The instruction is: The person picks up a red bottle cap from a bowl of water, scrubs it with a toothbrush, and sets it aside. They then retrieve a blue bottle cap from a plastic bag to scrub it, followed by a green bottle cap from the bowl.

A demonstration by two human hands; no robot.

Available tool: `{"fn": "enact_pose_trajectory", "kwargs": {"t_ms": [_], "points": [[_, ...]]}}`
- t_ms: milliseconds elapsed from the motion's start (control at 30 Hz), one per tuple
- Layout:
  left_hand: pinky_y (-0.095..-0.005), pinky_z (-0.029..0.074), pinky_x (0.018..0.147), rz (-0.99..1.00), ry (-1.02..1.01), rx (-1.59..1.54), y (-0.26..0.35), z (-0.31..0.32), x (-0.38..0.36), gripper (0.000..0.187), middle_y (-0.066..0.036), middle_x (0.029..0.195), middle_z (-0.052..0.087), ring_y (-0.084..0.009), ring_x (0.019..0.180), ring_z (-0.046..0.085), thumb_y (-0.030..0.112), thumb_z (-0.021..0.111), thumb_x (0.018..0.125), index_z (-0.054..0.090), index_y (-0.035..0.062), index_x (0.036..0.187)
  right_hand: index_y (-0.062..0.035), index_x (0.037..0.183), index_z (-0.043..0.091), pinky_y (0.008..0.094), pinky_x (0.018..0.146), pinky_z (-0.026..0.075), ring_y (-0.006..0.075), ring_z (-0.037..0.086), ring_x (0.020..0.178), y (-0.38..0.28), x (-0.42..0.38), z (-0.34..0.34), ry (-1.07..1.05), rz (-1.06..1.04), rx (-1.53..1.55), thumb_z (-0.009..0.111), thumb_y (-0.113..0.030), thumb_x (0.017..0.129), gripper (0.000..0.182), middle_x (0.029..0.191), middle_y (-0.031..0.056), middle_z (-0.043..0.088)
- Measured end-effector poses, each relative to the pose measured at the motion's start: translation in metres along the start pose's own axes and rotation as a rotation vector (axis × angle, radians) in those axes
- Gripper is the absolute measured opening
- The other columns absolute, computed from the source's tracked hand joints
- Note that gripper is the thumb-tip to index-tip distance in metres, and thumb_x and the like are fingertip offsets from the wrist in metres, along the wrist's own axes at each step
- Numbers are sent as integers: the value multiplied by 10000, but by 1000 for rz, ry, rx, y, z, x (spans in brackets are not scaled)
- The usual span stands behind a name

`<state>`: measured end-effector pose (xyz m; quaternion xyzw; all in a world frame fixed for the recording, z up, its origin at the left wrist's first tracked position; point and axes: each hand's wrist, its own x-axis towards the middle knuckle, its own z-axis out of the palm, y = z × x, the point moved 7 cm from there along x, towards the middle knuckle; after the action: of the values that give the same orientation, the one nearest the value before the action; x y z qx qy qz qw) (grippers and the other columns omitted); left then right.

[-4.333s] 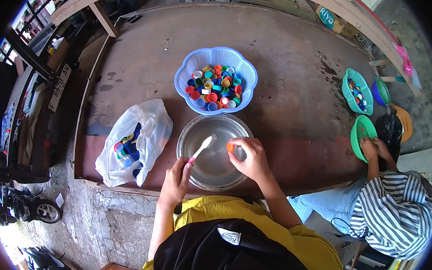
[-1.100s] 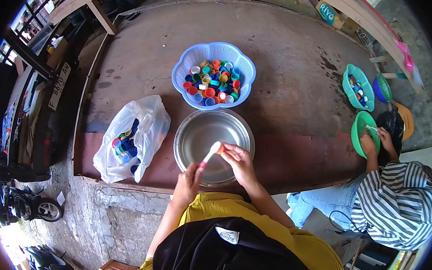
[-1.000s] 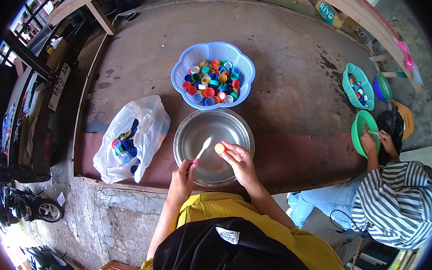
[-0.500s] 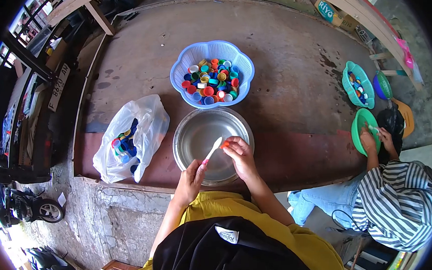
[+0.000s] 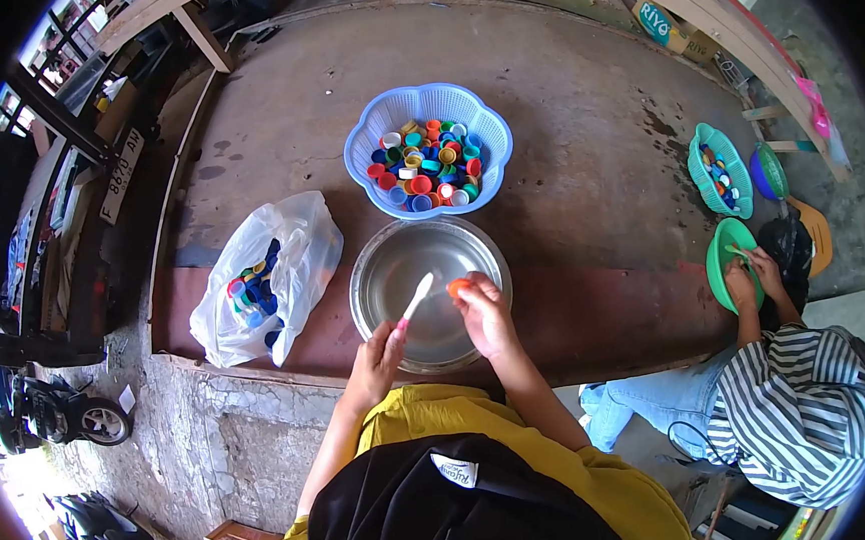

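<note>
My left hand (image 5: 375, 365) is closed around the pink-and-white handle of a toothbrush (image 5: 418, 295), its white head pointing up and away from me. An orange-red bottle cap (image 5: 459, 287) is pinched in the fingers of my right hand (image 5: 486, 318). Both hands hover over a round metal basin (image 5: 360, 274) holding what looks like water. Toothbrush and cap are a little apart. Just beyond the basin stands a blue plastic basket (image 5: 365, 114) with many coloured bottle caps in it. A clear plastic bag (image 5: 303, 237) with more caps lies to the left.
On the right, a person in a striped shirt (image 5: 799, 415) works with both hands in a green bowl (image 5: 715, 268). A teal basket (image 5: 701, 166) of caps stands behind it. Wooden beams border the brown tabletop (image 5: 271, 111). Motorbikes (image 5: 71, 411) are parked at lower left.
The toothbrush has moved slightly left and down, away from the cap. My right hand has turned, showing more of the cap. The other person's hands have shifted slightly.
</note>
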<state>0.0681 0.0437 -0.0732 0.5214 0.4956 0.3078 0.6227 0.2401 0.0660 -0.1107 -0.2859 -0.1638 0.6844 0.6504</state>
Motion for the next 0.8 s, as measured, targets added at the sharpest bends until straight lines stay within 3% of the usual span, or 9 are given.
{"fn": "enact_pose_trajectory", "kwargs": {"t_ms": [167, 200, 333, 467, 533, 600, 733, 800], "points": [[-259, 339, 525, -76, -95, 105, 4, 4, -2, 266, -7, 612, 393, -88, 570, 356, 249, 410, 977, 452, 21, 846, -105, 997, 568, 258, 803, 468, 158, 598, 917, -10, 0, 9, -45, -59, 108, 579, 39, 815, 232, 958, 63, 626], [-257, 338, 525, -63, -79, 108, 7, 1, -2, 268, -5, 613, 392, -86, 571, 356, 252, 409, 977, 452, 22, 847, -101, 1033, 568, 261, 788, 479, 153, 602, 905, -8, -1, 0, 74, -65, 109, 581, 46, 813, 265, 964, 63, 625], [-244, 327, 517, -69, -72, 63, -3, 2, -2, 285, 2, 614, 389, -73, 568, 358, 267, 403, 979, 457, 21, 847, -100, 1074, 580, 260, 782, 474, 125, 588, 903, 13, -5, 10, -16, 65, 34, 578, 20, 831, 271, 966, 34, 626], [-233, 316, 512, -99, -101, 49, -1, 4, -5, 280, 11, 635, 396, -69, 569, 354, 266, 393, 982, 457, 32, 842, -109, 1031, 587, 252, 745, 468, 120, 588, 895, -3, 1, -4, 124, -52, -13, 582, -2, 836, 222, 944, 29, 630], [-229, 315, 513, -126, -28, -87, 1, 4, -4, 273, 19, 633, 383, -66, 569, 347, 265, 397, 982, 457, 40, 839, -115, 1008, 579, 258, 750, 476, 129, 595, 893, 12, -4, 1, 45, 23, -1, 590, 1, 831, 211, 943, 35, 631], [-228, 316, 513, -122, -78, -35, 0, 7, -3, 269, 20, 632, 380, -65, 569, 347, 261, 399, 982, 455, 40, 839, -124, 975, 564, 274, 765, 491, 150, 609, 894, 17, -6, 7, 19, 76, 58, 597, 25, 818, 219, 947, 52, 632], [-231, 322, 518, -81, -63, 9, 1, 2, -2, 266, 14, 640, 382, -67, 578, 351, 256, 399, 981, 457, 35, 843, -108, 1017, 581, 266, 759, 487, 142, 606, 873, 0, 0, 5, 109, -70, 66, 595, 30, 819, 242, 937, 56, 630], [-231, 323, 520, -88, -68, 3, 0, 2, -2, 269, 13, 642, 383, -67, 580, 352, 260, 402, 980, 459, 33, 848, -99, 1029, 593, 245, 736, 474, 123, 597, 839, 12, -1, 4, 100, 36, -15, 595, 13, 827, 231, 933, 47, 629]]}}
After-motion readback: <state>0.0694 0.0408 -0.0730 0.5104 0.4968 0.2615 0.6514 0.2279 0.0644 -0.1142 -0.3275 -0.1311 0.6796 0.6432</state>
